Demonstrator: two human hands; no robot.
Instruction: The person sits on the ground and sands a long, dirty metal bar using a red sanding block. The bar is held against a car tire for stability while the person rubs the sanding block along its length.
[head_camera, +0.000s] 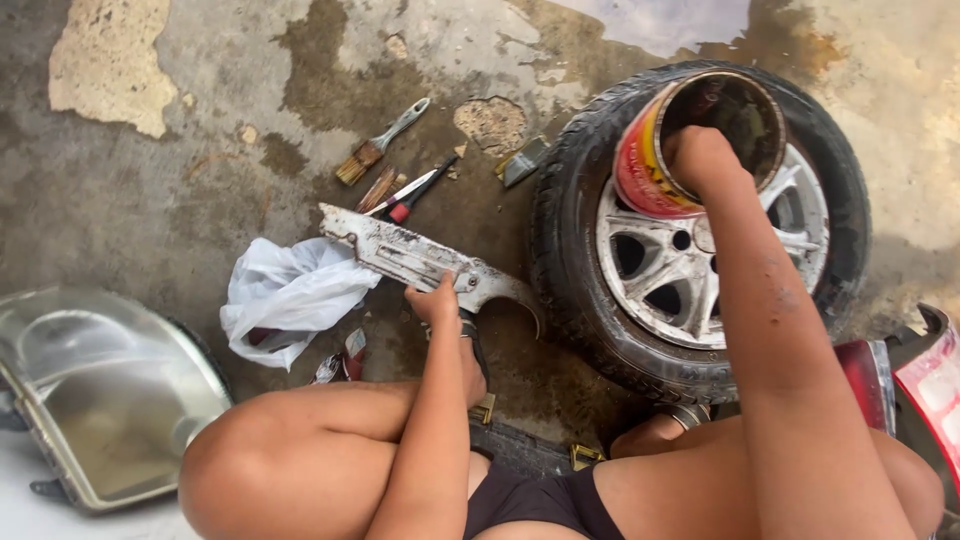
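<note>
— Squatting over the wet concrete floor (150, 190), the person has the left hand (436, 300) pinched shut on the lower edge of a scuffed white panel piece (415, 262), which lies flat beside the tyre (570, 250)

— And the right hand (697, 155)?

— Dipped into the mouth of the red and yellow tin (640, 165) that sits on the alloy wheel (660, 270) (the fingers are hidden inside, so I cannot tell whether they are spread or curled round anything)

— How would you do this bit well?

— I'd judge the tin could tip off the spokes, so press it down lightly while reaching in, and keep the panel pinned flat so it doesn't slide

— Tools within reach?

— A paintbrush (378, 145) and a red-handled tool (410, 195) lie on the floor just above the panel, with a white plastic bag (290, 295) touching its left end and a headlamp unit (100, 390) well apart at the left
</note>
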